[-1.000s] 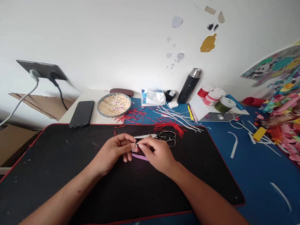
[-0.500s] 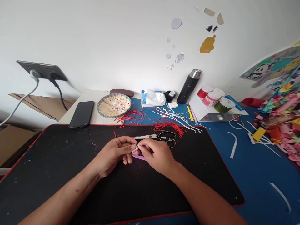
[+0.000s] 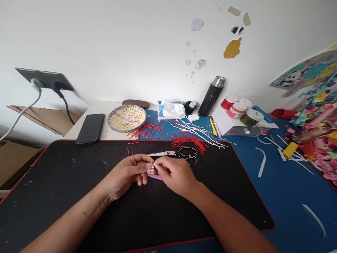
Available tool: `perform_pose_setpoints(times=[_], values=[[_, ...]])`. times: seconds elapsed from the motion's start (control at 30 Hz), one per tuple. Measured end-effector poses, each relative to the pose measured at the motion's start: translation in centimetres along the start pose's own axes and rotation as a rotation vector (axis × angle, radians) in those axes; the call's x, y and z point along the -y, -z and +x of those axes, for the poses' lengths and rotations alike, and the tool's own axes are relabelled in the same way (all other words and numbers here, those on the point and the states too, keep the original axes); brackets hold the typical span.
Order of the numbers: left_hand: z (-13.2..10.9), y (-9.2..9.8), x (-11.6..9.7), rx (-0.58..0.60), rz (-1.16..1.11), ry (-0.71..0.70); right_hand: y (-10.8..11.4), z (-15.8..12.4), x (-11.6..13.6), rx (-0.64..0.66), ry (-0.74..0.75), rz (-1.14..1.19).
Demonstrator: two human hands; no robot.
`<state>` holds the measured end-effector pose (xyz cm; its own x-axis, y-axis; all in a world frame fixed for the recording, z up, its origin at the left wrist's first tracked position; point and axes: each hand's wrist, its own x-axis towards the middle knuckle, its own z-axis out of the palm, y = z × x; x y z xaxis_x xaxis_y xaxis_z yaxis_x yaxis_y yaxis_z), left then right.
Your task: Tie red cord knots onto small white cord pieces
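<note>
Over the black mat (image 3: 65,182), my left hand (image 3: 126,174) and my right hand (image 3: 176,174) meet fingertip to fingertip. Both pinch a small knotted piece of white and red cord (image 3: 152,170). A purple strip (image 3: 155,177) lies on the mat just under the fingers. Scissors (image 3: 179,153) with black handles rest closed on the mat right behind my hands. Loose red cords (image 3: 189,142) and white cords (image 3: 195,130) are spread beyond the scissors.
At the back stand a woven basket (image 3: 126,118), a black phone (image 3: 90,128), a tissue box (image 3: 170,109), a dark flask (image 3: 212,96) and tape rolls (image 3: 238,109). Coloured paper scraps (image 3: 316,133) pile at the right. White strips (image 3: 262,161) lie on the blue tabletop.
My hands have stayed in place, fingers working the small cord piece slightly. The right hand now covers more of the purple strip.
</note>
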<state>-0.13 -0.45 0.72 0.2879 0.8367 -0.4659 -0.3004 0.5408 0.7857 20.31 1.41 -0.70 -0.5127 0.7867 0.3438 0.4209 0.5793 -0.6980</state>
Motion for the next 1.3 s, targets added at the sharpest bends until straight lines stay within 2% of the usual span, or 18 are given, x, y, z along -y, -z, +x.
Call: perform_pose_setpoints(times=[0.1, 0.33, 0.47, 0.6, 0.7, 0.83, 0.97, 1.13, 1.3], values=[[0.08, 0.05, 0.13, -0.006, 0.019, -0.06, -0.03, 0.1, 0.01, -0.012, -0.146, 0.135], [0.2, 0.14, 0.31, -0.022, 0.076, -0.134, -0.16, 0.51, -0.2, 0.052, -0.323, 0.453], [0.16, 0.0, 0.27, -0.023, 0.16, -0.135, -0.31, 0.49, -0.36, 0.077, -0.371, 0.443], [-0.03, -0.1, -0.14, -0.013, 0.342, -0.162, -0.15, 0.61, -0.35, 0.079, -0.369, 0.425], [-0.25, -0.13, -0.5, -0.043, 0.46, -0.216, -0.01, 0.72, -0.22, 0.095, -0.377, 0.396], [-0.36, -0.12, -0.65, -0.067, 0.517, -0.211, -0.05, 0.65, -0.08, 0.152, -0.387, 0.38], [-0.16, -0.03, -0.58, -0.057, 0.445, -0.19, -0.15, 0.58, -0.06, 0.116, -0.41, 0.49], [0.04, 0.17, -0.54, -0.09, 0.181, -0.181, 0.03, 0.8, -0.26, -0.008, -0.438, 0.598], [0.01, 0.41, -0.44, -0.111, 0.064, -0.176, -0.18, 0.7, -0.44, 0.005, -0.439, 0.605]])
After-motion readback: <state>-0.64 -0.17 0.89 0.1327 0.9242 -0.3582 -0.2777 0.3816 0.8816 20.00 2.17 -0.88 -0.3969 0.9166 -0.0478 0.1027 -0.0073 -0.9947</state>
